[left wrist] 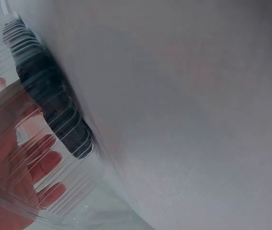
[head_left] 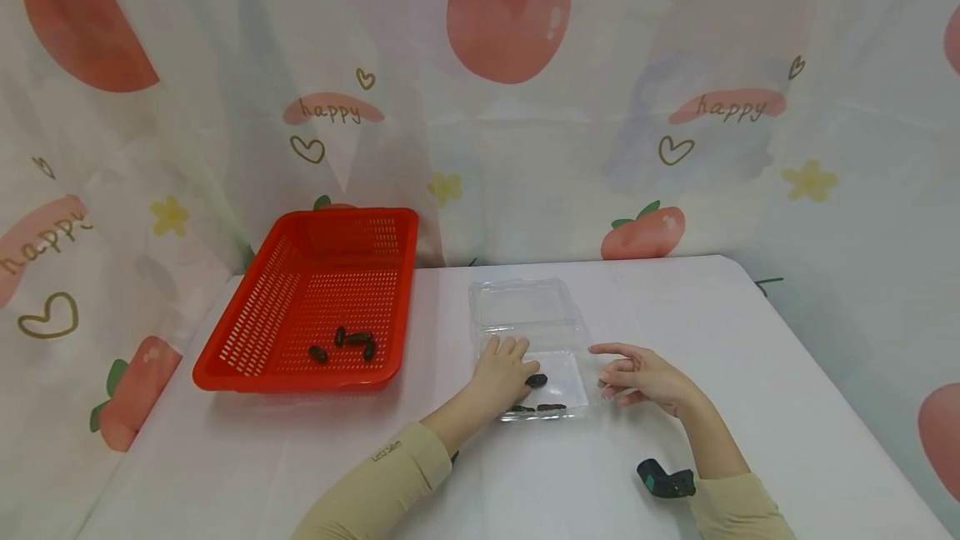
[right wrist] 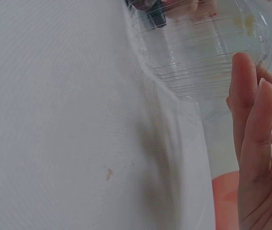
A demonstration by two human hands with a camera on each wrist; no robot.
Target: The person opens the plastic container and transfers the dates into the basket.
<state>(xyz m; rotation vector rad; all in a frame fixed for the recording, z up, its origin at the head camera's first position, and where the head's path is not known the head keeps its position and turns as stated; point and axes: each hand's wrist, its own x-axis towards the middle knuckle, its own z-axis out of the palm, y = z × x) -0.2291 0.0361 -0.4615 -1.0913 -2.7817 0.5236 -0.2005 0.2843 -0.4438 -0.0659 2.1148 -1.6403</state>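
Clear plastic clamshell box sits mid-table, approx. centre, w/ its lid folded open to the far side. In it: dark date-like fruit next to the L hand's thumb side, plus two more, the near-wall pieces, lying along the near edge. L wrist view shows dark pieces end to end thru the ribbed wall.

L hand is over the box's left part, palm down, fingers extended & a bit apart, pointing far; thru the plastic they also show separated. Can't tell if the thumb touches the fruit.

R hand is just R of the box, index stretched out twd it, other fingers loosely bent, no fruit seen in it. R wrist view has fingers overlapping the box; can't tell re: contact.

Red slotted plastic basket stands far left, w/ four dark pieces on its floor, near end: three bunched, one slightly apart to the left.

Table has a white cover. Both sleeves are beige, L one w/ small lettering. Black device by the R wrist. Behind: white backdrop printed w/ red fruit, hearts, yellow flowers & "happy".
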